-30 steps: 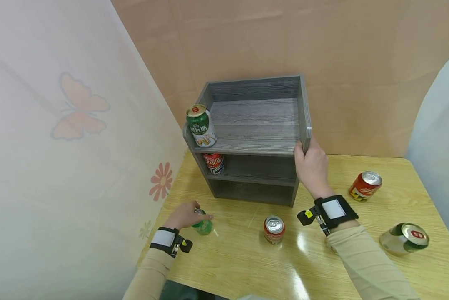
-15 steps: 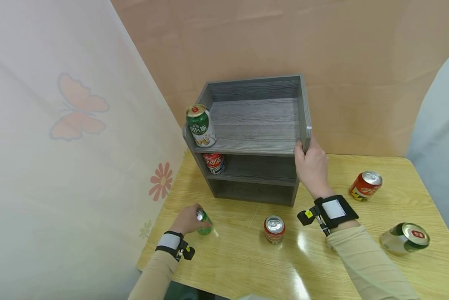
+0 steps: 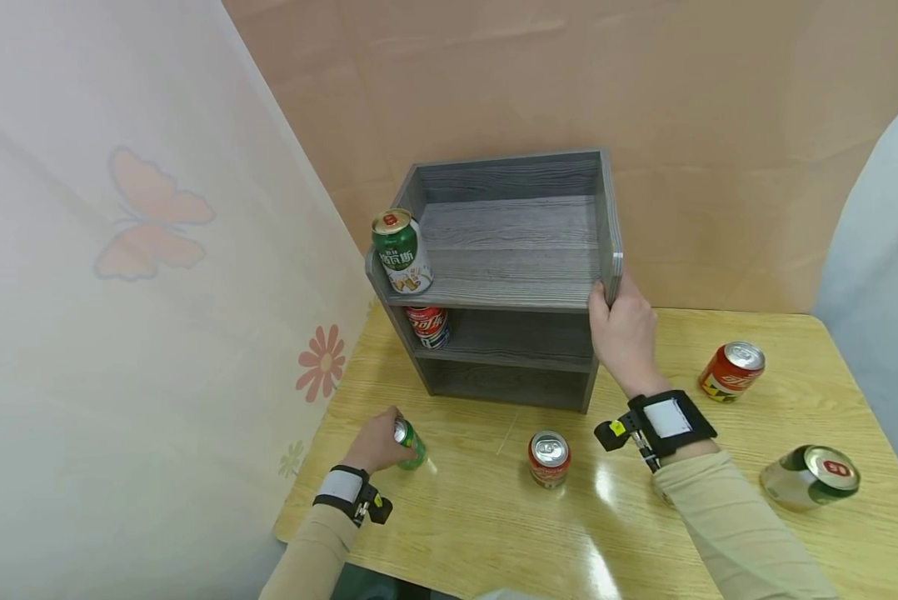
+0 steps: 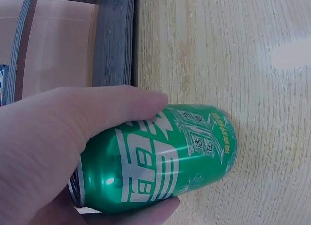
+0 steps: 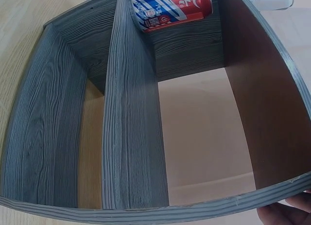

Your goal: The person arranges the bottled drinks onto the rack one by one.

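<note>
Read from the person's side, with 12 o'clock straight ahead: the wooden table (image 3: 464, 525) spreads under everything, and the grey shelf (image 3: 509, 225) stands on it at 12 o'clock.

The right hand (image 3: 625, 337), at 1 o'clock, pinches the shelf's side board at its front edge, thumb on the inner side, fingers outside. The left hand (image 3: 377, 443), at 11 o'clock, holds the green can (image 3: 413, 450) near its top, thumb and finger on opposite sides. That can is just short of the shelf's 7 o'clock corner; whether its base touches the table I cannot tell.

A white-and-green can (image 3: 404, 258) stands at the top board's 8 o'clock corner, and a red-and-blue can (image 3: 429, 327) at the 9 o'clock end of the level below. On the table are a small red can (image 3: 549, 462) near 1 o'clock, a yellow-marked red can (image 3: 728, 375) toward 2 and a pale can (image 3: 801, 479) just past 2.

The step in hand looks to be securing the green can while steadying the shelf. Carrying it would call for a firm pinch, a level lift and room from the shelf's near edge.
</note>
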### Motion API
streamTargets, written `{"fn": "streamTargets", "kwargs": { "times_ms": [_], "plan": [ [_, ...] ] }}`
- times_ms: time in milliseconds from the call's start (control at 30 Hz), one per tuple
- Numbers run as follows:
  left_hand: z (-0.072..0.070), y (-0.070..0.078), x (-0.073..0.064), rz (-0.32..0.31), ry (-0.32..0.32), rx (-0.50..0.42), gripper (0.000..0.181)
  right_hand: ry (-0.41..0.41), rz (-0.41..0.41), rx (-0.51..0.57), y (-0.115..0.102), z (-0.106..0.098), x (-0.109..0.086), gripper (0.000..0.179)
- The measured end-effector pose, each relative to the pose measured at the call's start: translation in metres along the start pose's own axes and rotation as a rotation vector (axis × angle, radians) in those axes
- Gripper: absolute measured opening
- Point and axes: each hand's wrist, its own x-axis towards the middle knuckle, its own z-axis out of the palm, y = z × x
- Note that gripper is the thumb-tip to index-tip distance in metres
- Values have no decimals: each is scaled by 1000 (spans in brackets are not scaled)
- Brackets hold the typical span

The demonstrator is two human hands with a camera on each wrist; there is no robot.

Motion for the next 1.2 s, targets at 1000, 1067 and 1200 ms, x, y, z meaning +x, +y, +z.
{"fn": "streamTargets", "kwargs": {
  "times_ms": [1000, 1067, 1200],
  "plan": [
    [-8, 10, 7, 2, -8, 8, 63, -28, 38, -18, -3, -1, 0, 41],
    [-8, 11, 8, 9, 0, 11, 63, -29, 41, -12, -2, -1, 0, 42],
    [-7, 15, 11, 11, 24, -9, 63, -20, 35, -4, -1, -1, 0, 41]
  ]
}}
